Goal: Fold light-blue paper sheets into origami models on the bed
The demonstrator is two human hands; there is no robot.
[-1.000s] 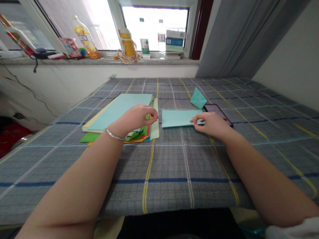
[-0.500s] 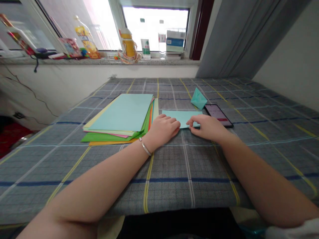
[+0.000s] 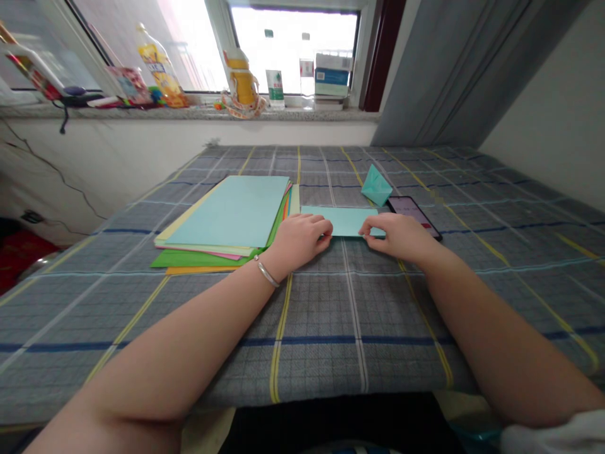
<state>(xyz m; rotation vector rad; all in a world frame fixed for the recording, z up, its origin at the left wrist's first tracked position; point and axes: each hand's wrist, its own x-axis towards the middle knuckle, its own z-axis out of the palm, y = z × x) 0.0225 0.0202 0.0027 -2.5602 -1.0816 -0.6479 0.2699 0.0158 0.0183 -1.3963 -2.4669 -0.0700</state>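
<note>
A light blue sheet of paper [image 3: 343, 221], seemingly folded into a long rectangle, lies between my hands on the checked cloth. My left hand [image 3: 302, 239] is closed at its near left corner, fingers curled on the edge. Thumb and index finger of my right hand [image 3: 390, 234] pinch the near edge toward the right end. Behind the right hand stands a folded turquoise paper piece [image 3: 377, 186] with a pointed top. A phone [image 3: 411, 211] lies partly hidden behind that hand. Left of the sheet is a stack of coloured paper [image 3: 227, 211], light blue on top.
A grey checked tablecloth [image 3: 316, 353] covers the table. Along the windowsill [image 3: 198, 112] stand a yellow-labelled bottle [image 3: 161, 66], a yellow cup [image 3: 242, 79], a tube [image 3: 275, 88], a clear bottle [image 3: 307, 66] and boxes [image 3: 331, 79]. A grey curtain [image 3: 439, 69] hangs at the right.
My left hand has shifted slightly left and its fingers have curled in more at the paper's edge. The paper has moved a little left. My right hand has shifted slightly right along the near edge.
</note>
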